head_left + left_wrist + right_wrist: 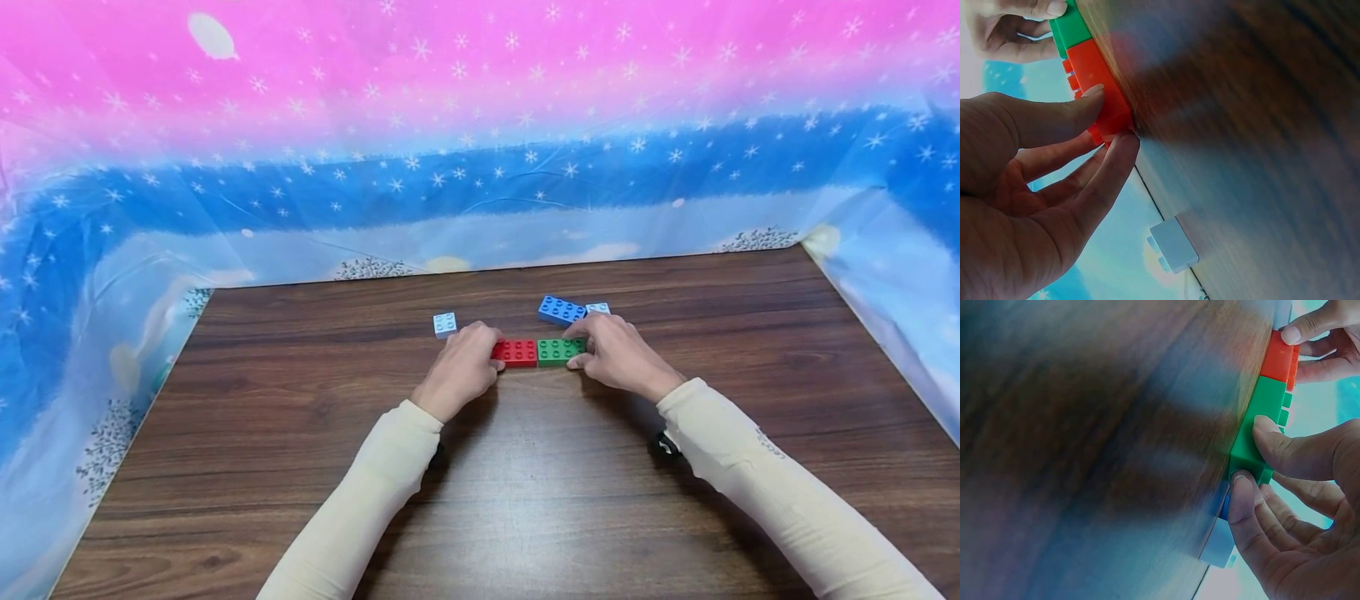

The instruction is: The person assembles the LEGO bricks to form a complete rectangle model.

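Two cream sleeves [352,500] nearest. Fingers of left hand [459,367] pinch one red stud brick [519,353]; fingers of right hand [622,357] pinch one green stud brick [557,352], both on wood-grain surface [262,417]. Red-green row, end to end, looks formed. Beyond, apparently still unjoined: one blue eight-stud brick [561,310], two short pale-blue bricks [445,324]. Snowflake backdrop [480,192] farthest.

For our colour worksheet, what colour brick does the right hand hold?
The building brick is green, clearest in the right wrist view.

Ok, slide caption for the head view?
Left hand holds the red brick, right hand the green brick, end to end on the table.
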A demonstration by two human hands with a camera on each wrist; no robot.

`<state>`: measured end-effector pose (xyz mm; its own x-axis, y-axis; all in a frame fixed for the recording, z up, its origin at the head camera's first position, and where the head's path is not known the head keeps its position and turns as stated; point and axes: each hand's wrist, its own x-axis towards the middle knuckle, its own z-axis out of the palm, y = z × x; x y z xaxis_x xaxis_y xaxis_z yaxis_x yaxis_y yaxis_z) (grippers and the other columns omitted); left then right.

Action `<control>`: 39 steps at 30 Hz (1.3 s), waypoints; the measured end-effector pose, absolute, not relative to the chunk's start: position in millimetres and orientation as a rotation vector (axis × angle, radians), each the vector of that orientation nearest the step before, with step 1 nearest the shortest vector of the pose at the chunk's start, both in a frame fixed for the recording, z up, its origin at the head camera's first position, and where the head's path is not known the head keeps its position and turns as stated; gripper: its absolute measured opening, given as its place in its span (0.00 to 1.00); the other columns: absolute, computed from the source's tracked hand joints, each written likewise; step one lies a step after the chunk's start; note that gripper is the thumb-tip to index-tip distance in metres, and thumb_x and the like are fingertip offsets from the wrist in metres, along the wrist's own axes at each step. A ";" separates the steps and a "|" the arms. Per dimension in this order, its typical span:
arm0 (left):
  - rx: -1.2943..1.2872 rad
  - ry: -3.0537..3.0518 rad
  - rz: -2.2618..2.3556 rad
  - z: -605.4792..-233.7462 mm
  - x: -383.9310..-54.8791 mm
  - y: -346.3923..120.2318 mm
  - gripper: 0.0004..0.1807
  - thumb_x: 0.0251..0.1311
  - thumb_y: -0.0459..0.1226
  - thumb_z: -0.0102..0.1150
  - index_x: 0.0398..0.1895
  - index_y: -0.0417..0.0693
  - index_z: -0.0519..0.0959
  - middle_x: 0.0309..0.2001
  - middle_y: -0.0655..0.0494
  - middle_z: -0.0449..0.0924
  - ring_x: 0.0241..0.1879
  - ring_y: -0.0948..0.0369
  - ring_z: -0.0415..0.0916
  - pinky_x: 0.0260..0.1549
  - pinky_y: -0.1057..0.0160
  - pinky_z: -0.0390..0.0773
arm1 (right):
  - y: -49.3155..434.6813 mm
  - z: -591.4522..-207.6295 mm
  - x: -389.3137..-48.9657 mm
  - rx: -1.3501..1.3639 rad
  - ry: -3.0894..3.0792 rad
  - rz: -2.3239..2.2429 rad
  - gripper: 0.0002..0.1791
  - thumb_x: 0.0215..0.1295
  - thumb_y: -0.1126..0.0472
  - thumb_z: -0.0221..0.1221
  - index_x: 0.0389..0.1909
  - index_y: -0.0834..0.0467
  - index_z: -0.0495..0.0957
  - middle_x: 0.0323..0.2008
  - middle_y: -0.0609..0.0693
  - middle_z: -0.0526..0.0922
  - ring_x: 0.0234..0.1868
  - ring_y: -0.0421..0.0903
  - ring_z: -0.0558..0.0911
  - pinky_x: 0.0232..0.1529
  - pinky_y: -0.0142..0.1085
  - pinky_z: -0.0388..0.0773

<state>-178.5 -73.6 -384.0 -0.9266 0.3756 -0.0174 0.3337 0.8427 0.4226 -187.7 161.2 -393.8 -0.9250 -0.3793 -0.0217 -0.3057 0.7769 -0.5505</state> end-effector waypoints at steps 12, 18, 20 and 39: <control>0.575 2.922 0.648 -382.4 -177.2 -72.2 0.09 0.64 0.29 0.65 0.46 0.37 0.84 0.37 0.49 0.80 0.35 0.57 0.69 0.35 0.60 0.72 | 160.4 -393.4 -187.5 -0.551 2.836 -0.840 0.19 0.63 0.65 0.70 0.55 0.64 0.83 0.46 0.56 0.83 0.38 0.49 0.76 0.38 0.41 0.75; 0.568 2.920 0.655 -383.0 -177.0 -72.2 0.12 0.64 0.30 0.66 0.49 0.36 0.84 0.40 0.48 0.80 0.36 0.56 0.70 0.37 0.60 0.75 | 160.3 -393.3 -187.1 -0.556 2.838 -0.837 0.20 0.63 0.65 0.70 0.55 0.64 0.83 0.47 0.57 0.83 0.38 0.48 0.76 0.38 0.41 0.75; 0.570 2.923 0.652 -383.2 -176.8 -72.4 0.12 0.64 0.30 0.66 0.50 0.36 0.84 0.41 0.47 0.81 0.37 0.56 0.71 0.38 0.59 0.75 | 160.3 -393.4 -187.2 -0.558 2.836 -0.838 0.20 0.63 0.65 0.69 0.55 0.64 0.83 0.47 0.57 0.83 0.38 0.48 0.76 0.37 0.41 0.75; 0.603 2.922 0.621 -383.4 -178.5 -73.2 0.15 0.63 0.30 0.67 0.52 0.36 0.83 0.44 0.47 0.83 0.40 0.57 0.74 0.42 0.57 0.77 | 160.8 -393.7 -187.7 -0.541 2.820 -0.836 0.21 0.64 0.64 0.69 0.57 0.64 0.82 0.47 0.56 0.82 0.38 0.48 0.77 0.37 0.40 0.77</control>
<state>-178.5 -73.2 -383.4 -0.9174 0.3979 -0.0097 0.3596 0.8389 0.4085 -187.7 160.8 -393.7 -0.9235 -0.3814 -0.0416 -0.2971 0.7795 -0.5515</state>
